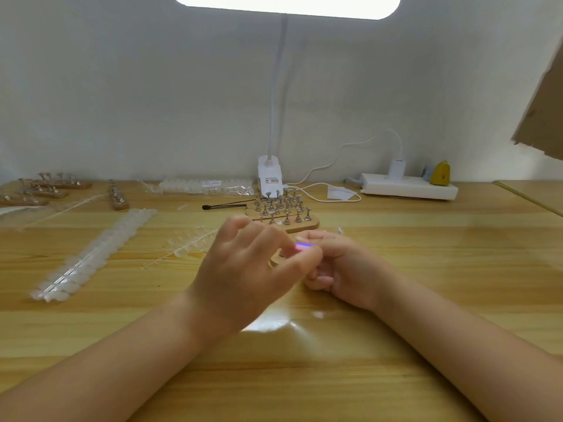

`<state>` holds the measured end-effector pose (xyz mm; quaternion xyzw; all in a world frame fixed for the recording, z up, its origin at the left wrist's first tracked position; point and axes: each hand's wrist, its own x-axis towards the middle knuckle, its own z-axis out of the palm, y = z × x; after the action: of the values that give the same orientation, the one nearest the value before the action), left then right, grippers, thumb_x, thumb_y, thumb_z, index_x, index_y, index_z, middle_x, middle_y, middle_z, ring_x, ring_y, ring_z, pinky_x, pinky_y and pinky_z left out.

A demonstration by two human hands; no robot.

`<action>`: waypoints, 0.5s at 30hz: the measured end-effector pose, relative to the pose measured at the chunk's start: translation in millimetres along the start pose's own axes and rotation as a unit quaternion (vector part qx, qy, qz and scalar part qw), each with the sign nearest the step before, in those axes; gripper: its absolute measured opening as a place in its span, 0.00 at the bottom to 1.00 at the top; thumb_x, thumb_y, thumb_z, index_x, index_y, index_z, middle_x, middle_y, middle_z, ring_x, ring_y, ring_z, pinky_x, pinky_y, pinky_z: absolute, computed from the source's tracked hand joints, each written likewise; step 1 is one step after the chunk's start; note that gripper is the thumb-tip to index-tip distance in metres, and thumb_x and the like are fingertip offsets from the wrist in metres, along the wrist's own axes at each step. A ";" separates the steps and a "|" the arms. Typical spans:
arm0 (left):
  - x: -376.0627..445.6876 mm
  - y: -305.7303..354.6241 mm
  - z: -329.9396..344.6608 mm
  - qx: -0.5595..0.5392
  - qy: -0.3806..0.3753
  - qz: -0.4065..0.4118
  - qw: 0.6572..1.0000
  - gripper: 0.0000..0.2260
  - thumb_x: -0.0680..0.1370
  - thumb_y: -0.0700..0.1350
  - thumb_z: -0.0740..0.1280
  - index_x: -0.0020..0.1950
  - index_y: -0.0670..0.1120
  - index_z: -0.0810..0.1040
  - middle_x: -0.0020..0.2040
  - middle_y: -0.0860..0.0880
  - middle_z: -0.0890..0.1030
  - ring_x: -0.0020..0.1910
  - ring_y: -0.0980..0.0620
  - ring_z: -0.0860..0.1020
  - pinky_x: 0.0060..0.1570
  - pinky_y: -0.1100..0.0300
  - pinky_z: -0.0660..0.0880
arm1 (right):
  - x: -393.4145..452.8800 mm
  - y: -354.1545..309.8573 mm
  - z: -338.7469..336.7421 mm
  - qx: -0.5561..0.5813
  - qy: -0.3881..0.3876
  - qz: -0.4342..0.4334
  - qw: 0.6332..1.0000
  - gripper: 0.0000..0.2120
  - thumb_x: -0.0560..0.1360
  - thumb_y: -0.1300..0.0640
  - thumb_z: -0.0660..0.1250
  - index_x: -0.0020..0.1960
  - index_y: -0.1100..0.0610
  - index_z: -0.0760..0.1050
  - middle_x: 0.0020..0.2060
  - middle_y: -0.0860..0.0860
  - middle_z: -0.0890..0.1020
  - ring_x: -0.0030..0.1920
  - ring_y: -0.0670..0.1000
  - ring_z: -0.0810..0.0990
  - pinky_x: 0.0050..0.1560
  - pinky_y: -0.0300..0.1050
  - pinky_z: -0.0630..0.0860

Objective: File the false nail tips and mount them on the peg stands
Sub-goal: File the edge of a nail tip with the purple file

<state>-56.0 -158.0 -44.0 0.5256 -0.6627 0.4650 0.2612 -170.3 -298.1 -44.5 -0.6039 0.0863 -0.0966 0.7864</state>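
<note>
My left hand [246, 263] and my right hand [341, 266] meet over the middle of the wooden table [426, 269]. The right hand grips a small pink and purple nail file [304, 245]. The left hand's thumb and forefinger pinch together against the file; the nail tip between them is hidden by blur. Just beyond the hands stand wooden bases with several metal peg stands [281, 208]. A further wooden base [275, 261] peeks out under the hands. A clear sprue of nail tips [190, 242] lies left of the left hand.
A long strip of white nail tips [94, 254] runs diagonally at the left. More peg stands [45, 187] sit at the far left. A bag of tips [207, 185], a black brush [224, 206], a clip lamp [269, 175] and a power strip [408, 185] line the back.
</note>
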 end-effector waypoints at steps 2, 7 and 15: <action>-3.6 -9.9 -0.8 0.006 -0.035 -0.032 0.999 0.20 0.71 0.37 0.70 0.57 0.55 0.72 0.40 0.48 0.79 0.37 0.49 0.73 0.44 0.51 0.70 | -0.3 -0.8 0.0 -0.001 -0.010 0.003 1.000 0.03 0.69 0.59 0.65 0.40 0.56 0.77 0.29 0.49 0.68 0.28 0.45 0.68 0.22 0.34 0.59; -3.7 -14.3 -1.0 0.003 -0.006 -0.025 1.000 0.17 0.73 0.37 0.68 0.57 0.55 0.73 0.40 0.48 0.79 0.38 0.49 0.73 0.45 0.50 0.70 | 0.1 0.4 0.3 -0.001 0.000 -0.006 1.000 0.04 0.69 0.59 0.65 0.37 0.54 0.79 0.30 0.49 0.69 0.27 0.45 0.68 0.22 0.33 0.59; -7.0 -23.8 -1.3 0.007 -0.005 -0.040 0.999 0.19 0.71 0.36 0.70 0.56 0.55 0.73 0.42 0.49 0.79 0.38 0.50 0.73 0.46 0.50 0.71 | -0.8 -0.4 -2.0 -0.002 -0.023 0.007 1.000 0.03 0.70 0.59 0.65 0.39 0.55 0.76 0.33 0.51 0.66 0.29 0.46 0.68 0.23 0.34 0.60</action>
<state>-31.6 -154.1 -41.2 0.5561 -0.6391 0.4559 0.2729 -171.6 -299.9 -44.6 -0.6072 0.0730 -0.0772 0.7874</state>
